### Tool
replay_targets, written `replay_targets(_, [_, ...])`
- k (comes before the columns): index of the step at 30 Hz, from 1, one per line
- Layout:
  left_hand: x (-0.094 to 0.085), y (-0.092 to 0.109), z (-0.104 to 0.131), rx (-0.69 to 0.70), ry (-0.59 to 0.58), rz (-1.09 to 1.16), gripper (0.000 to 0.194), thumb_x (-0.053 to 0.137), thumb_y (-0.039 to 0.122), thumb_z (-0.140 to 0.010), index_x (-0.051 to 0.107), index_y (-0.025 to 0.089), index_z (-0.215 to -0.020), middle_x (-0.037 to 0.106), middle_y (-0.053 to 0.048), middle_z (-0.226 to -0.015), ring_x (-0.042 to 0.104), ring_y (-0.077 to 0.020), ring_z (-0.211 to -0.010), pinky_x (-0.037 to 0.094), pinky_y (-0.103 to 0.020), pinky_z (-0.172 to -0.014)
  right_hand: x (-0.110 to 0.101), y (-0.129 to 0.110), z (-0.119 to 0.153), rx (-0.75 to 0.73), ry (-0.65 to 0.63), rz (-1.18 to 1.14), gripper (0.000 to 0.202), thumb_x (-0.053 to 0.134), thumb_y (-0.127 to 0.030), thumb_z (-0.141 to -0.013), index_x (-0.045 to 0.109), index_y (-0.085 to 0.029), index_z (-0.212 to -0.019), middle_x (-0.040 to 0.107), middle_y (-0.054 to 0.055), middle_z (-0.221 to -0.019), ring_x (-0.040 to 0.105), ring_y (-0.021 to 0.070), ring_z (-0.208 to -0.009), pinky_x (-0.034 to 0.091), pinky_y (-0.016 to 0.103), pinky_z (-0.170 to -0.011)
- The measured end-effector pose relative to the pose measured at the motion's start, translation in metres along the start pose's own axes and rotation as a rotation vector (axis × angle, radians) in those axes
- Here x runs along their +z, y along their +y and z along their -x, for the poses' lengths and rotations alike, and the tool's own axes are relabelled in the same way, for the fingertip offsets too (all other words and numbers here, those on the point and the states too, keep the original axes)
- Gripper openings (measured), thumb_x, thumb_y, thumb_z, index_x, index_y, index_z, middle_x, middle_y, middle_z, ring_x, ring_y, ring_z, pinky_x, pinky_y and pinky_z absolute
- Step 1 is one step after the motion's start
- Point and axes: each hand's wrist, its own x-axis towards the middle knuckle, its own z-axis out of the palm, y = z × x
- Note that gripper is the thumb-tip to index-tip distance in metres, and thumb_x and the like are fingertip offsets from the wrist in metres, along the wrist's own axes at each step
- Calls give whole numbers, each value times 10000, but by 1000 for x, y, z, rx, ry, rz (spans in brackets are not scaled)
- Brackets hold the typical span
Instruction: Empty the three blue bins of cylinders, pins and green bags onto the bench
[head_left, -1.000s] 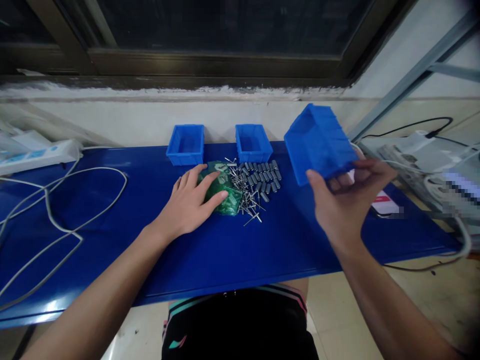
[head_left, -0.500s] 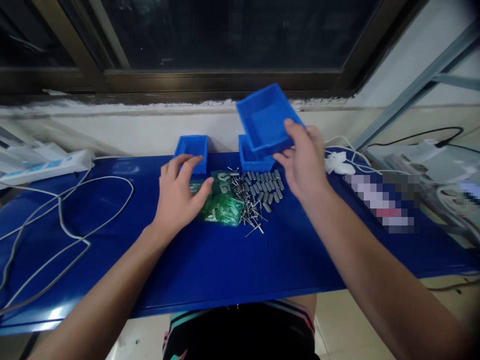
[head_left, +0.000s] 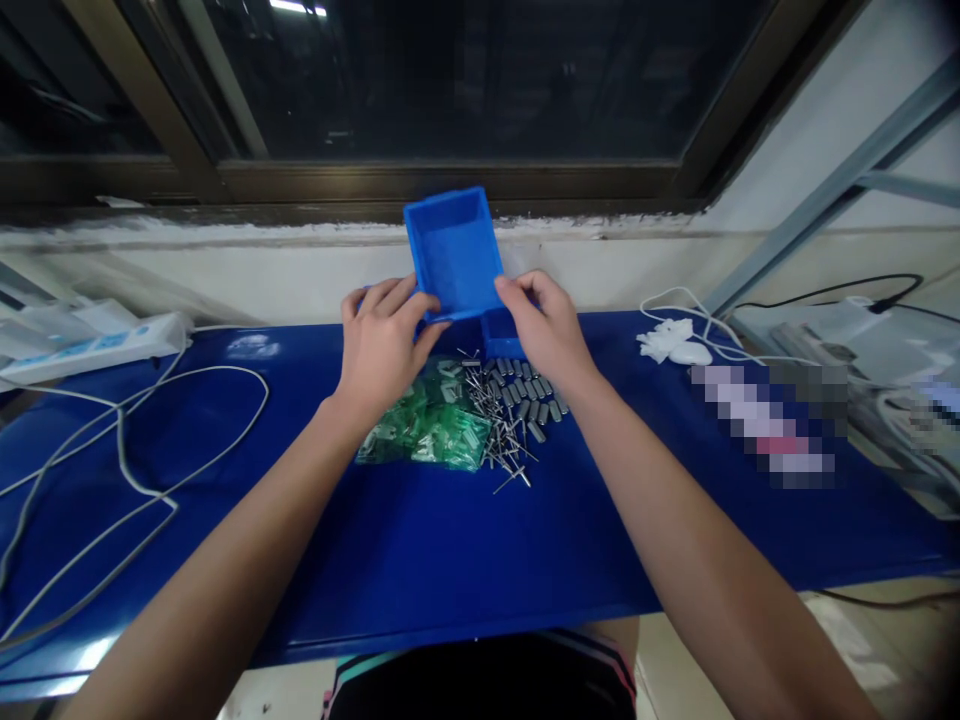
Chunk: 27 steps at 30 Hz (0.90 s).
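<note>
A blue plastic bin is held up, tilted with its hollow inside facing me. My right hand grips its lower right corner, thumb on the front. At the lower left corner, the curled fingers of my left hand are on the bin. Behind and below it, a second blue bin stands on the table, partly covered. Under my hands lie green plastic bags with small pale parts in them, a heap of thin metal pins like blind rivets, and several short grey cylinders.
The blue table stands against a wall under a dark window. On the left are a white power strip and looped white cable. At right lie crumpled white tissue, a blurred-out item and more cables.
The raised bin has moved left and slightly down with my right hand and turned more upright. My left hand has shifted right and up and closed on its lower left corner.
</note>
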Motion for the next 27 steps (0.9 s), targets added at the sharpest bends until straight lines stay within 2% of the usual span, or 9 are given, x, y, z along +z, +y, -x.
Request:
replay_targets(3, [5, -8, 1, 1, -29, -68, 204, 511, 423, -1064, 669, 296, -1090, 641, -27, -1448, 498, -321, -1408, 303, -614, -1164, -11, 15, 5, -51, 19, 277, 280, 565, -537, -962, 628, -265, -951, 700, 81, -1159, 578, 327, -1218, 413, 504, -1019])
replay_targets(6, [12, -14, 3, -10, -65, -118, 218, 496, 427, -1073, 647, 271, -1048, 633, -10, -1464, 463, -309, -1435, 303, -629, -1162, -15, 31, 12, -24, -91, 490, 235, 614, -482, -939, 670, -274, -1033, 658, 102, -1334, 479, 403, -1360, 350, 623, -1067])
replay_targets(10, [25, -18, 3, 6, -96, -149, 162, 562, 389, -1034, 668, 268, -1014, 667, -38, -1425, 452, -348, -1443, 290, -661, -1150, -15, 42, 14, -22, -197, 596, 208, 621, -435, -945, 676, -242, -1001, 670, 122, -1279, 569, 390, -1248, 362, 649, -1064])
replay_targets(17, [39, -19, 3, -37, -117, -120, 121, 604, 310, -966, 716, 291, -1008, 676, -64, -1418, 426, -395, -1462, 285, -699, -1139, -21, 41, 10, -59, -215, 606, 139, 645, -356, -950, 673, -220, -939, 709, 120, -1105, 654, 321, -1013, 480, 519, -932])
replay_targets(23, [39, -18, 4, -80, -168, -133, 137, 633, 341, -951, 719, 274, -1035, 662, -93, -1438, 425, -430, -1454, 311, -722, -1116, -23, 43, 10, -34, -230, 603, 141, 634, -358, -960, 676, -224, -956, 733, 128, -1047, 668, 332, -1009, 488, 522, -917])
replay_targets(27, [37, -17, 5, -99, -209, -68, 202, 589, 355, -971, 717, 290, -1113, 568, -85, -1544, 383, -450, -1476, 257, -757, -1127, -22, 44, 10, -23, -233, 601, 154, 639, -374, -961, 675, -225, -957, 745, 132, -1033, 674, 340, -1027, 486, 524, -926])
